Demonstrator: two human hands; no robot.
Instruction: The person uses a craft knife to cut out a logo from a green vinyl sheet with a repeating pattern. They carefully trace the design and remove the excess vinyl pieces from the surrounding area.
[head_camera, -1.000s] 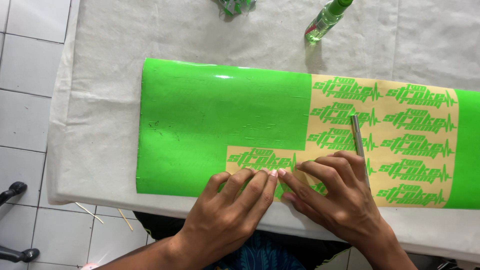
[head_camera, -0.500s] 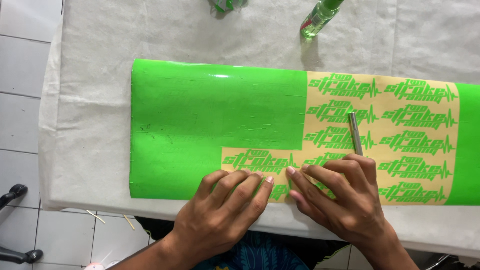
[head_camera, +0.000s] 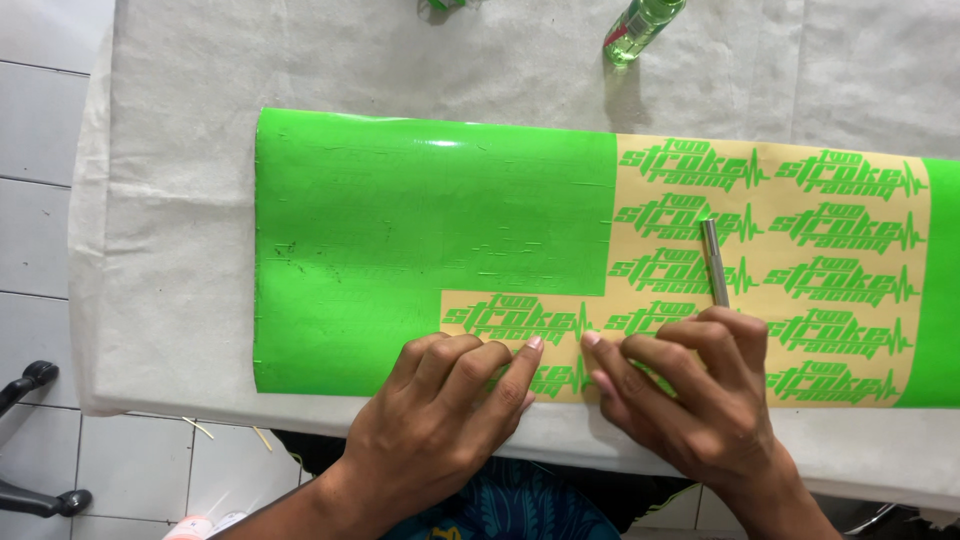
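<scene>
A bright green vinyl sheet (head_camera: 420, 230) lies flat on a table under white paper (head_camera: 300, 60). On its right part the green is peeled away, leaving green cut-out logos on tan backing (head_camera: 750, 250). My left hand (head_camera: 450, 410) presses its fingertips on the sheet's near edge, beside a logo. My right hand (head_camera: 690, 390) rests next to it, index fingertip on the backing, and holds a thin silver pen-like tool (head_camera: 714, 262) that sticks up between its fingers.
A green-tinted spray bottle (head_camera: 640, 25) lies at the table's far edge, with a small green object (head_camera: 440, 5) to its left. White floor tiles (head_camera: 40, 200) show on the left, with black chair feet (head_camera: 30, 385). The table's near edge runs below my hands.
My two hands have drawn slightly apart, opening a small gap between the fingertips over the lower logo. The view shifted a little, and the sheet sits higher and further left in frame.
</scene>
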